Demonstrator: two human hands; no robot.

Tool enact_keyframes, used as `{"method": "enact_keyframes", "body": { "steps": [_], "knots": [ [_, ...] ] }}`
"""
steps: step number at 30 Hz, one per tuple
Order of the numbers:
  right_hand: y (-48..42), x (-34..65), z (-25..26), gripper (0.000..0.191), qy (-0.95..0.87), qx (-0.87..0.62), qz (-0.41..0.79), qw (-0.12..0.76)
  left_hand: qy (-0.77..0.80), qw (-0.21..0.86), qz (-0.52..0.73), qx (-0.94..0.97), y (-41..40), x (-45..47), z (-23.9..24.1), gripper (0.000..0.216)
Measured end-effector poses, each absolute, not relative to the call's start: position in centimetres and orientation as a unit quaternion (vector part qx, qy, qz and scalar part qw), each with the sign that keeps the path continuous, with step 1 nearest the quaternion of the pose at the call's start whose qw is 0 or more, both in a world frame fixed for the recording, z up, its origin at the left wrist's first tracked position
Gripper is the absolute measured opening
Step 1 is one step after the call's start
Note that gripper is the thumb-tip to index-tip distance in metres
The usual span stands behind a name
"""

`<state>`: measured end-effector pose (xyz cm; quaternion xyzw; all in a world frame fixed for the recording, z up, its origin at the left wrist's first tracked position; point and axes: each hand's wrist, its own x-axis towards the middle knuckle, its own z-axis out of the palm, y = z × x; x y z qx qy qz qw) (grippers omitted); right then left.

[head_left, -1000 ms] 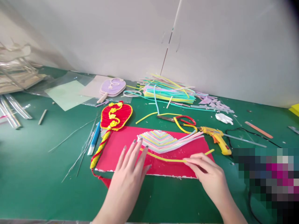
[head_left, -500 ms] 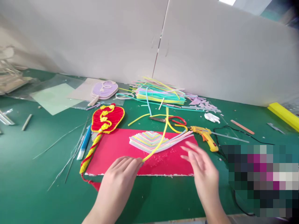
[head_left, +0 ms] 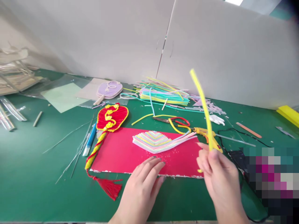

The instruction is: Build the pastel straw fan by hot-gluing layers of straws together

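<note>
My right hand (head_left: pixel 220 174) is closed round a yellow pipe cleaner (head_left: pixel 205 109), which stands up from the fist, bending slightly. Its short lower end pokes out by my fingers. My left hand (head_left: pixel 144 183) holds nothing; its fingers are stretched out over the front edge of a red board (head_left: pixel 116 152). On that board lies a layered V-shaped piece of pastel pipe cleaners (head_left: pixel 153 142), pink, white, yellow and blue, with loose ends trailing right. Left of it rests a red fan with yellow flowers (head_left: pixel 120 116) and a twisted handle, ending in a red tassel (head_left: pixel 111 186).
Behind the board lie red-handled scissors (head_left: pixel 181 121), a yellow glue gun (head_left: pixel 202 131) and a pile of pipe cleaners (head_left: pixel 163 95). A purple fan (head_left: pixel 109 89) is at the back left. A blue pen-like tool (head_left: pixel 90 140) and thin wires lie left. A black cable (head_left: pixel 221 146) runs right.
The yellow pipe cleaner has passed from my left hand to my right, which now holds it upright. My left hand has opened and moved right. The view has shifted slightly.
</note>
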<state>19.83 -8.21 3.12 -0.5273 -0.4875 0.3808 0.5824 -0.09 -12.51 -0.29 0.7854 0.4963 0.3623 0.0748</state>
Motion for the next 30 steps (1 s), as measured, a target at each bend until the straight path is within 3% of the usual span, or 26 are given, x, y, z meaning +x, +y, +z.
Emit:
{"method": "enact_keyframes", "body": {
  "steps": [4, 7, 12, 22, 30],
  "knots": [
    [-8.0, 21.6, 2.1, 0.015, -0.676, -0.518, 0.254, 0.459, 0.552, 0.048, 0.345, 0.757, -13.1, -1.3, -0.2, 0.034],
    [-8.3, 21.7, 0.3, 0.019, -0.786, -0.458, 0.217, 0.353, 0.598, 0.033, 0.297, 0.744, -13.6, -1.9, -0.8, 0.047],
    [-8.7, 21.7, -1.9, 0.019, -0.847, -0.436, 0.145, 0.269, 0.611, -0.018, 0.221, 0.760, -13.8, -2.4, -2.2, 0.062],
    [-9.3, 22.8, -2.2, 0.021, -0.853, -0.449, 0.105, 0.245, 0.611, -0.092, 0.163, 0.769, -13.2, -2.0, -3.2, 0.067],
    [-9.6, 23.4, -2.1, 0.023, -0.851, -0.462, 0.081, 0.237, 0.622, -0.090, 0.160, 0.761, -12.8, -1.7, -3.6, 0.069]
  ]
}}
